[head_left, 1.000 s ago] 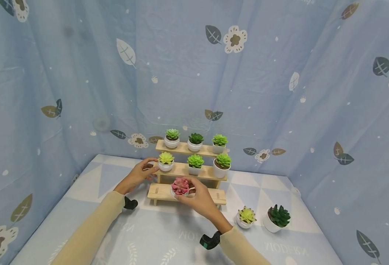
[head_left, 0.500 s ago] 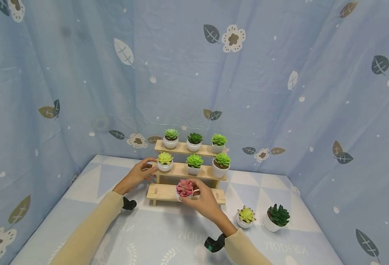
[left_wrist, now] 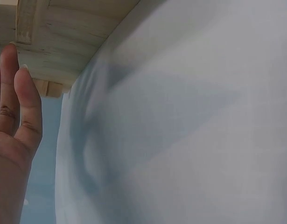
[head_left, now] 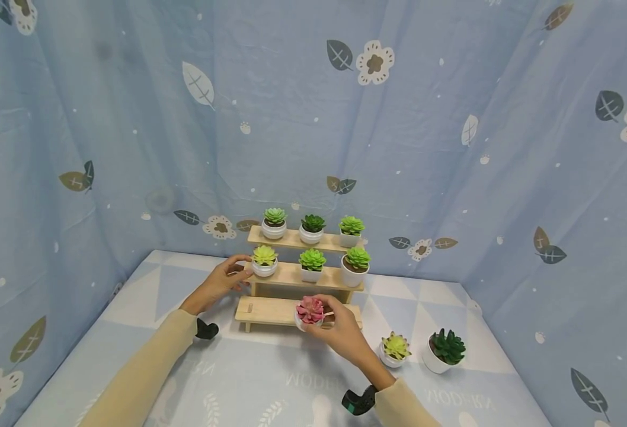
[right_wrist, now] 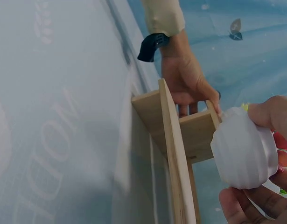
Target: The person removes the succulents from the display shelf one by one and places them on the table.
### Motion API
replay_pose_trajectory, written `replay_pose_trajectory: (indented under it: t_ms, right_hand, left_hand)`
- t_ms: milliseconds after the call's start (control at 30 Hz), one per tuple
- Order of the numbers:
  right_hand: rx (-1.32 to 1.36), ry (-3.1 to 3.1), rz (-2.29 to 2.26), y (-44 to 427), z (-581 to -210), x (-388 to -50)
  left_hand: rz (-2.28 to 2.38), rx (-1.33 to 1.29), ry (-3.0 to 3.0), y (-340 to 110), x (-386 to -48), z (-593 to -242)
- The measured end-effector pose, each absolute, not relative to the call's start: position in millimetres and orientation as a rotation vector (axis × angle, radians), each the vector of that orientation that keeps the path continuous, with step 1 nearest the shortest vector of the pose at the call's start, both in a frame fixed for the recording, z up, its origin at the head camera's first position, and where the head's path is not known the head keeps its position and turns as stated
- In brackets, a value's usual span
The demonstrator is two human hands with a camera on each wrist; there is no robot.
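In the head view, a three-tier wooden stand (head_left: 271, 311) bears potted succulents on its top and middle shelves. My right hand (head_left: 342, 332) pinches the white pot of a pink succulent (head_left: 310, 309) between thumb and fingers, over the right half of the bottom shelf. The right wrist view shows this white pot (right_wrist: 243, 149) tilted and off the shelf. My left hand (head_left: 218, 284) grips the left end of the middle shelf, beside a yellow-green succulent (head_left: 264, 261). In the left wrist view, fingers of the left hand (left_wrist: 17, 107) extend under the wood.
A yellow-green succulent (head_left: 394, 350) and a dark green one (head_left: 444, 351), both in white pots, stand on the patterned tablecloth (head_left: 260, 379) to the right of the stand. A blue curtain (head_left: 292, 118) hangs behind and along both sides.
My right hand has moved right and slightly toward the front with the pink succulent, from left of the bottom shelf's middle to its right half. My left hand stays at the stand.
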State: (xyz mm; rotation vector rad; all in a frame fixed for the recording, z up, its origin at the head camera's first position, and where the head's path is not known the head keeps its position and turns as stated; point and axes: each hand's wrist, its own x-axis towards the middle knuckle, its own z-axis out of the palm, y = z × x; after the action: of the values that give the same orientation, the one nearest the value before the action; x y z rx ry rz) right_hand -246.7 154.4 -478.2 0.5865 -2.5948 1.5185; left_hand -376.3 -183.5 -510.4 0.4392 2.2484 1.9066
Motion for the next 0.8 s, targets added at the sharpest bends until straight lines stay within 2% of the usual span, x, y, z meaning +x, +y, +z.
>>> replay_pose_trajectory:
  t_ms: [800]
  right_hand:
    - [0.47,-2.652,1.514,188.4,-491.4,-230.4]
  left_hand:
    - [1.891,0.447,2.267,-183.8,-375.0,-509.1]
